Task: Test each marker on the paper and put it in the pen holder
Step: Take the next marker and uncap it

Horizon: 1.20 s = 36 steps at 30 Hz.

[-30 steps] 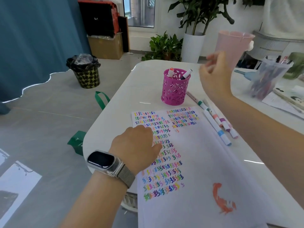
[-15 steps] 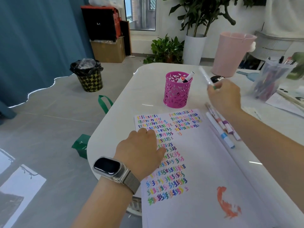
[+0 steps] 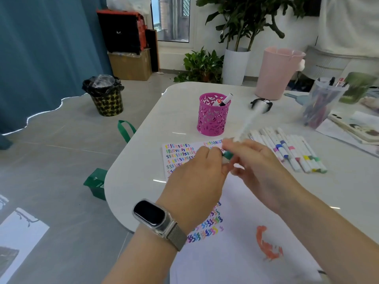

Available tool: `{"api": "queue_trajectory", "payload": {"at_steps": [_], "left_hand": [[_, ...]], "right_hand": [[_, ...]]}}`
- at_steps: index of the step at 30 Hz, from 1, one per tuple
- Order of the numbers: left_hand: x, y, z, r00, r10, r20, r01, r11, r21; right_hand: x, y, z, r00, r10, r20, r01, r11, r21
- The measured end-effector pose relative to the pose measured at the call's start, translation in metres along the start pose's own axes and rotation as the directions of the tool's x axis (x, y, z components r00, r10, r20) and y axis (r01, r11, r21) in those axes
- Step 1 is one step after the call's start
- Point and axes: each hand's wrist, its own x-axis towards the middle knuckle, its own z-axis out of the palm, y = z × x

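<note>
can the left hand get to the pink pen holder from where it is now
Probably yes. The left hand is over the paper, and only bare table lies between it and the pen holder. But its fingers are at the green-capped marker.

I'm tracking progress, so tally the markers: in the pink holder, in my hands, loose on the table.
In the pen holder: 2 standing markers visible
Between left hand and right hand: 1 held marker
Loose row: too blurred to count
Total counted: 3
</note>
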Motion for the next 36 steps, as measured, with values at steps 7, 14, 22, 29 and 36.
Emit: {"api": "queue_trajectory", "payload": {"at_steps": [7,14,22,29,36], "left_hand": [[-0.005,0.018,-0.012,0.995,0.085,0.047,-0.087,0.995,0.04],[0.011,0.027,-0.017,0.961,-0.026,0.277,0.143,0.9,-0.413],[0.01,0.018,-0.021,0.943,-0.027,0.332,0.258,0.689,-0.678],[0.007,0.012,-0.024,0.931,-0.024,0.364,0.303,0.607,-0.735],[-0.031,-0.032,-0.05,0.927,-0.109,0.358,0.368,0.445,-0.816]], "right_hand": [[0.01,-0.022,-0.013,0.972,0.232,0.037,-0.183,0.65,0.738],[0.023,-0.026,-0.014,0.962,0.274,0.012,-0.17,0.563,0.809],[0.025,-0.032,0.001,0.957,0.287,0.046,-0.201,0.54,0.818],[0.023,-0.03,0.007,0.966,0.256,0.046,-0.179,0.526,0.831],[0.036,-0.047,-0.062,0.866,0.1,-0.489,0.421,0.382,0.823]]}}
